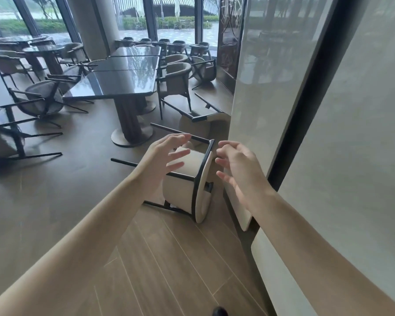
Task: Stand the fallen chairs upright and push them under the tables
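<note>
A cream chair with a black frame (185, 190) lies on its side on the wooden floor, legs pointing left, close to the glossy wall on the right. My left hand (162, 160) hovers over its upper edge with fingers spread, holding nothing. To the right of the chair's rim is my right hand (240, 169), also spread and empty. A second fallen chair (196, 124) lies just beyond, beside the wall. The long dark glossy table (114, 87) stands behind on a pedestal base.
Several fallen chairs (41, 99) lie along the table's left side, and an upright one (176, 83) stands at its right. A round table (43, 50) with chairs is at far left. The pale wall panel (306, 110) bounds the right. A shoe tip (219, 312) shows below.
</note>
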Demonstrator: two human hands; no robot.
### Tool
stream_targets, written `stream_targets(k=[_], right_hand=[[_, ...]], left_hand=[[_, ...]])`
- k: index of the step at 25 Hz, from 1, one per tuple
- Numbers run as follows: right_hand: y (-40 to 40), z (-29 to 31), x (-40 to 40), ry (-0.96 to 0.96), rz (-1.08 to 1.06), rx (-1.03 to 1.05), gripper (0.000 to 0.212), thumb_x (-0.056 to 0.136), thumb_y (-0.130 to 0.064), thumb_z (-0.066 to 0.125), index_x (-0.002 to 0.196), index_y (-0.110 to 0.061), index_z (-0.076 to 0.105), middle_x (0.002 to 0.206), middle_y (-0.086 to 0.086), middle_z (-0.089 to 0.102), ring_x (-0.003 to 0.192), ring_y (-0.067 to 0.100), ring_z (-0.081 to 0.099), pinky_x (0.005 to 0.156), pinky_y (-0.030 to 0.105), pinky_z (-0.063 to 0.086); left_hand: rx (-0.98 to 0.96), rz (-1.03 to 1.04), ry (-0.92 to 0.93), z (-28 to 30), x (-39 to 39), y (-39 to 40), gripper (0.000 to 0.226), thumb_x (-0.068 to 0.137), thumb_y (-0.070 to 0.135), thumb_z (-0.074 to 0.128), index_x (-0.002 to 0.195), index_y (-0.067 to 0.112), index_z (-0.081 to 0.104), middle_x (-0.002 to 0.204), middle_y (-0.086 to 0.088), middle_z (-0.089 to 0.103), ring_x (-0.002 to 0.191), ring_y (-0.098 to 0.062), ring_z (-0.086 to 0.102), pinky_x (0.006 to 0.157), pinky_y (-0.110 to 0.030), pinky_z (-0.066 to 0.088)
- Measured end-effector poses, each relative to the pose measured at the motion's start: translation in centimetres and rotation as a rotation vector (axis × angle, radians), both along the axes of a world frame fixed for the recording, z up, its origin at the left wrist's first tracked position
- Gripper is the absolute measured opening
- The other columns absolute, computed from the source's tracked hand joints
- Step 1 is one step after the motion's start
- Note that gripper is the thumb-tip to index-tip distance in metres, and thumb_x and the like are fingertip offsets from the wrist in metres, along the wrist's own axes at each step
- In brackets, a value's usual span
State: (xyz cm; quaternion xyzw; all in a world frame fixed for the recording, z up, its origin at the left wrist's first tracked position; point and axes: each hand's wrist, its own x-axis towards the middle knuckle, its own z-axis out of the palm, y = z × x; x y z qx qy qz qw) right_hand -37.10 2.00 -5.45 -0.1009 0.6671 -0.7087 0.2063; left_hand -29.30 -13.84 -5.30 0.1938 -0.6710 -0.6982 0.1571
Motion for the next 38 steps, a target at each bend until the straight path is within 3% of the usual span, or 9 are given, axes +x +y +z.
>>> stream_targets(k=[8,12,17,21,28,36,38], right_hand=[[-7.3,-0.7,-15.3,-0.057,0.046,0.037,0.015,0.094,-0.019,0.056,0.107,-0.019,0.064,0.094,-0.004,0.065,0.102,0.021,0.063,0.093,0.043,0.054],[-11.1,-2.6,-19.2,-0.112,0.1,0.064,0.011,0.093,-0.02,0.057,0.102,-0.021,0.063,0.096,-0.001,0.062,0.096,0.016,0.06,0.086,0.038,0.054],[-17.3,-3.9,-23.3,-0.127,0.13,0.108,0.01,0.092,-0.023,0.058,0.101,-0.023,0.062,0.102,0.001,0.063,0.102,0.018,0.06,0.087,0.04,0.056],[-23.3,-6.0,-25.8,-0.157,0.1,0.154,0.006,0.089,-0.027,0.059,0.095,-0.027,0.06,0.111,0.004,0.062,0.113,0.025,0.057,0.092,0.042,0.056],[-35.6,-9.8,-31.9,-0.279,-0.138,0.176,0.021,0.09,-0.024,0.059,0.111,-0.019,0.059,0.097,-0.002,0.062,0.091,0.013,0.059,0.096,0.043,0.054],[-40.2,-17.5,-35.7,-0.391,-0.395,0.213,0.024,0.086,-0.03,0.059,0.109,-0.025,0.057,0.107,0.001,0.066,0.102,0.019,0.061,0.086,0.038,0.056],[-40.4,-19.5,-36.8,-0.409,-0.423,0.197,0.024,0.085,-0.027,0.059,0.109,-0.026,0.057,0.119,0.002,0.065,0.11,0.022,0.06,0.091,0.039,0.054]], left_hand=[[0.062,0.093,-0.016,-0.4,-13.5,-6.2,0.036,0.078,0.044,0.061,0.106,0.025,0.073,0.119,0.006,0.071,0.101,-0.009,0.073,0.085,-0.029,0.053],[0.099,0.158,-0.041,-1.6,-16.9,-9.4,0.021,0.1,0.03,0.056,0.112,0.019,0.069,0.118,0.001,0.07,0.1,-0.013,0.072,0.082,-0.028,0.054],[0.09,0.199,-0.083,-3.2,-20.5,-14.7,0.018,0.103,0.025,0.052,0.106,0.021,0.07,0.115,0.002,0.073,0.101,-0.014,0.072,0.077,-0.025,0.055],[0.088,0.142,-0.118,-5.3,-24.4,-20.0,0.018,0.103,0.024,0.053,0.104,0.021,0.07,0.114,0.001,0.074,0.099,-0.014,0.072,0.084,-0.03,0.056],[0.11,-0.057,-0.162,-8.7,-33.5,-32.7,0.016,0.099,0.022,0.057,0.093,0.022,0.072,0.096,0.006,0.078,0.091,-0.012,0.071,0.077,-0.026,0.053],[0.048,-0.3,-0.328,-14.9,-42.2,-36.7,0.012,0.099,0.021,0.059,0.1,0.02,0.071,0.105,0.001,0.075,0.099,-0.015,0.07,0.077,-0.026,0.051],[0.067,-0.302,-0.342,-16.9,-43.5,-36.7,0.011,0.099,0.021,0.06,0.097,0.021,0.071,0.106,0.0,0.075,0.098,-0.015,0.07,0.078,-0.027,0.052]])
